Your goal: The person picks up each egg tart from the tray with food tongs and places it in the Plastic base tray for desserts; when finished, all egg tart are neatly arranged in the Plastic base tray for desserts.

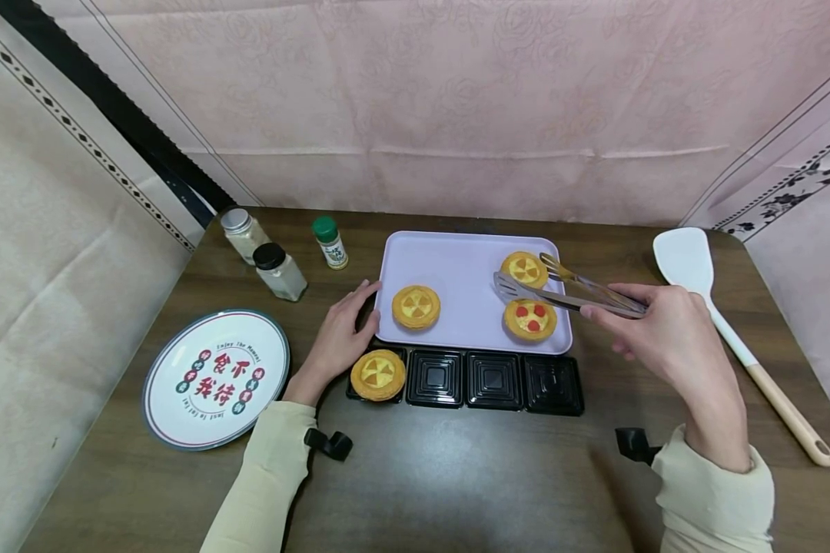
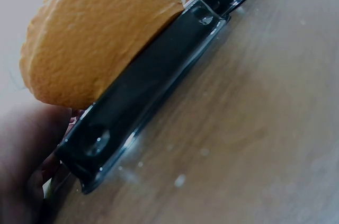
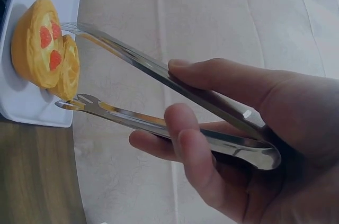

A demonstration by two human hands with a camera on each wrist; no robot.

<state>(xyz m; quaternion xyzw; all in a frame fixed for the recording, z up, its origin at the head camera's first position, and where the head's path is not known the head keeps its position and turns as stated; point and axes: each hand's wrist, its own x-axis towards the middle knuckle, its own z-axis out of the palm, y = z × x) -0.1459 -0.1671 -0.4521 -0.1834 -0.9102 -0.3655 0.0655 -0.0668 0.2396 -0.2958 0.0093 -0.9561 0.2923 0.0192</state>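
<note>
My right hand [image 1: 678,338] holds metal tongs [image 3: 140,62], thumb on one arm and fingers on the other. The tongs' tips are spread over the right side of a lavender tray [image 1: 466,253], near a plain egg tart [image 1: 524,269] and a red-dotted egg tart [image 1: 529,320]. Another egg tart [image 1: 415,307] lies at the tray's left. My left hand [image 1: 335,338] rests at the tray's left edge, fingers loosely extended. Beside its wrist, an egg tart [image 1: 377,375] sits in the leftmost compartment of a black plastic tray [image 1: 494,379]. The left wrist view shows this tart [image 2: 100,38] close up.
A white plate [image 1: 214,422] with red lettering lies at the left. Behind it stand two seasoning jars [image 1: 280,273] and a green-capped bottle [image 1: 332,247]. A white spatula [image 1: 733,330] with a wooden handle lies along the right side. Cloth walls [image 1: 456,115] enclose the table.
</note>
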